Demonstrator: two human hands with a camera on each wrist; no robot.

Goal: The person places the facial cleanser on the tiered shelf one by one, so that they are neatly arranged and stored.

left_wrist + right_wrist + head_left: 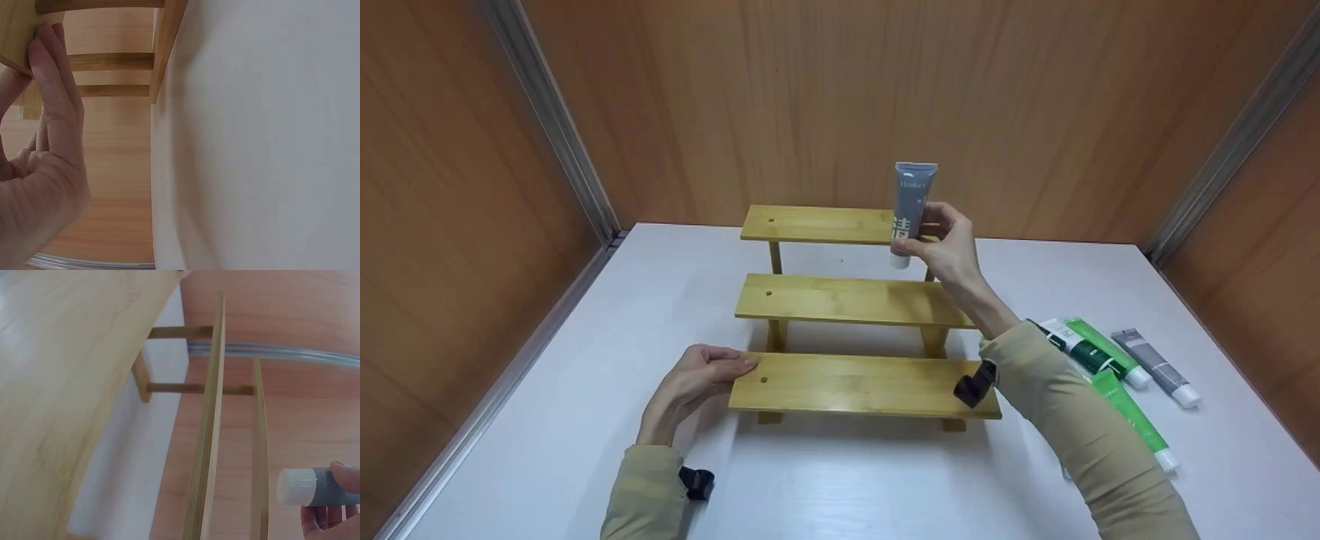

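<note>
My right hand [956, 251] pinches a grey-blue squeeze tube [913, 196] near its lower end, with the white cap pointing down. In the head view the tube overlaps the right part of the top step of a three-step bamboo shelf [825, 300]. The tube's white cap [296, 487] also shows at the lower right of the right wrist view, beside the step edges. My left hand [697, 382] pinches the left end of the lowest step, thumb on top and fingers beneath, as the left wrist view shows with the fingers [53, 84] under the board.
To the right on the white table [547, 390] lie several tubes: a grey tube [1156, 366], a bright green tube [1132, 412], another green tube [1102, 346] and a white and dark green one [1084, 349]. The right forearm partly covers them. Wood-grain panels [825, 97] enclose the table.
</note>
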